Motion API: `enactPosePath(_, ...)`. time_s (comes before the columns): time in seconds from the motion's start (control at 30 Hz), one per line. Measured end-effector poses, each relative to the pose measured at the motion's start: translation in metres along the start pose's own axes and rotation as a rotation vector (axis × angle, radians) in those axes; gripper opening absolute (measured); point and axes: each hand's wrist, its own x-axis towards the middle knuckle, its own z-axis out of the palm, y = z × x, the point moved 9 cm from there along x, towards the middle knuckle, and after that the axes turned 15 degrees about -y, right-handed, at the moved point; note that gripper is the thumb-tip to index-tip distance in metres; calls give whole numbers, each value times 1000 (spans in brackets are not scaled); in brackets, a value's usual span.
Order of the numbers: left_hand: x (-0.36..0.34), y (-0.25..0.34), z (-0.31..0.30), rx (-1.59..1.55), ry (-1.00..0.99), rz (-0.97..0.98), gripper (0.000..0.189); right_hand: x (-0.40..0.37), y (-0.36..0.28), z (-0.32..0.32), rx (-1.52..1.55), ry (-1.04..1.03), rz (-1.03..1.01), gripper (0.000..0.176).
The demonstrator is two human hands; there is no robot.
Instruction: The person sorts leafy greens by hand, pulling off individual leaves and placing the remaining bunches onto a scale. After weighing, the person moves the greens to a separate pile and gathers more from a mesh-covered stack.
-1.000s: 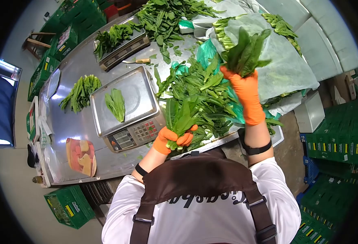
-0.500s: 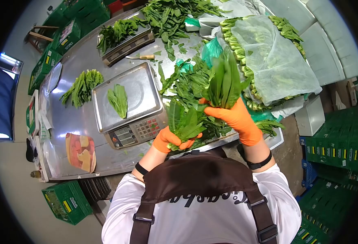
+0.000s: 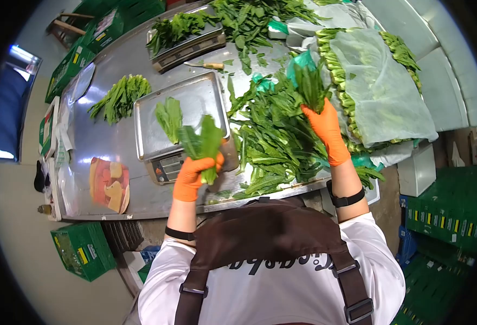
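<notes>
My left hand (image 3: 194, 172), in an orange glove, is closed around a few long green lettuce leaves (image 3: 205, 140) above the front of the near scale (image 3: 217, 103). Another small bunch of leaves (image 3: 169, 120) lies on that scale's metal pan. On the right, my orange-gloved right hand (image 3: 325, 127) grips a bunch of upright lettuce leaves (image 3: 311, 86). Beneath and between my hands spreads a loose pile of leaves (image 3: 274, 135). The fingertips of the right hand are partly hidden by the leaves.
A second scale (image 3: 195, 51) carries more greens at the back, with a knife (image 3: 211, 66) beside it. Stacked greens under a white sheet (image 3: 382, 86) stand at right. A leaf bunch (image 3: 124, 97) and a printed bag (image 3: 109, 184) lie left. Green crates (image 3: 84, 252) surround the table.
My left hand has moved left and up with its leaves, over the scale's front. My right hand has shifted up and slightly right, still holding its bunch. The view has shifted a little.
</notes>
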Motion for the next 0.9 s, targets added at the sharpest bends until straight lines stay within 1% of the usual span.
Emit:
enactPosePath(0.03,-10,19,-14,26,53,111,71,2,5,11,61,-68,134,39)
enactPosePath(0.07,-22,38,-27,14,116,201,66,6,13,29,390,-98,177,31)
enactPosePath(0.1,-36,59,-37,6,181,292,62,9,-6,41,410,-127,159,31)
enactPosePath(0.17,-59,94,-59,69,278,388,60,0,-38,89,752,-398,407,26)
enactPosePath(0.2,-64,105,-71,46,232,429,55,4,-49,114,842,-443,339,26)
enactPosePath(0.23,-69,112,-90,53,242,439,55,7,-57,141,915,-536,345,28)
enactPosePath(0.27,-73,114,-113,67,294,388,54,9,-74,162,976,-589,360,25)
enactPosePath(0.3,-73,117,-128,79,343,334,52,10,-86,186,1028,-694,380,25)
enactPosePath(0.33,-67,121,-136,162,432,270,59,18,-97,212,1102,-755,308,27)
enactPosePath(0.37,-58,122,-137,166,435,272,59,21,-96,237,934,-944,348,52)
enactPosePath(0.43,-67,135,-159,689,822,161,84,41,-98,233,455,-697,166,79)
enactPosePath(0.47,-80,120,-216,852,1032,110,95,54,-82,245,211,-641,96,96)
enactPosePath(0.5,-74,117,-215,844,935,112,113,51,-79,248,161,-579,60,88)
enactPosePath(0.57,-79,114,-205,1042,1073,85,107,41,-63,265,131,-558,38,80)
enactPosePath(0.6,-76,108,-208,1055,1065,110,85,33,-64,269,166,-574,92,70)
enactPosePath(0.63,-72,104,-195,974,1024,200,83,27,-56,287,224,-623,148,66)
enactPosePath(0.7,-58,92,-192,966,913,192,81,22,-65,306,144,-633,70,64)
enactPosePath(0.73,-53,91,-184,1095,909,150,79,18,-71,323,238,-643,-15,63)
enactPosePath(0.77,-50,91,-180,1099,905,154,79,16,-76,337,333,-651,-99,62)
enactPosePath(0.8,-49,89,-183,1011,894,198,77,11,-88,343,328,-850,-14,62)
enactPosePath(0.83,-49,89,-183,923,882,240,75,12,-91,345,338,-866,-42,58)
enactPosePath(0.87,-51,85,-195,855,903,222,73,16,-88,346,371,-856,-68,57)
enactPosePath(0.9,-54,85,-196,859,899,226,73,19,-83,346,403,-846,-95,56)
